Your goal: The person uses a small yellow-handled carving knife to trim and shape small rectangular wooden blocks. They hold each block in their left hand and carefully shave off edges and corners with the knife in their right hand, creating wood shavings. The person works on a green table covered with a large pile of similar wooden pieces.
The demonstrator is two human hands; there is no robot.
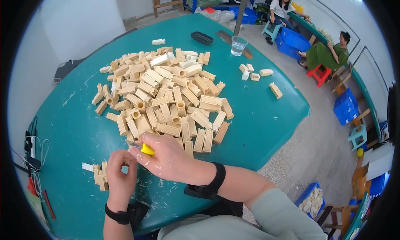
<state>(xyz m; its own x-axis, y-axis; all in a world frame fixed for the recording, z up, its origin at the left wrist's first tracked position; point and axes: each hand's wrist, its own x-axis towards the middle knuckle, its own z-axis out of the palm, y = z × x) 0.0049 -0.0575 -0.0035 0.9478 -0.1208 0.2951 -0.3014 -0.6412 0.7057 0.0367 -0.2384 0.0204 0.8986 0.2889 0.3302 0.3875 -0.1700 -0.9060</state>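
Note:
My right hand (168, 159) is closed around a small knife with a yellow handle (147, 149); its metal blade points toward my left hand. My left hand (120, 173) is curled, thumb and fingers pinched together by the blade. What it pinches is hidden. Just beyond both hands spreads a large heap of cream and tan rectangular plastic pieces (160, 101) with notched ends. Beside my left hand stand a few tan pieces (99, 176) and a white piece (87, 167). Thin pale shavings lie on the green tabletop (71, 127) and stick to my right hand.
Toward the far right are a clear cup of water (238, 46), a black oblong case (201, 37) and several loose pieces (275, 90). A thin pole (241, 13) rises behind the cup. Two people sit beyond, near blue bins (293, 41). Cables (37, 156) run along the left edge.

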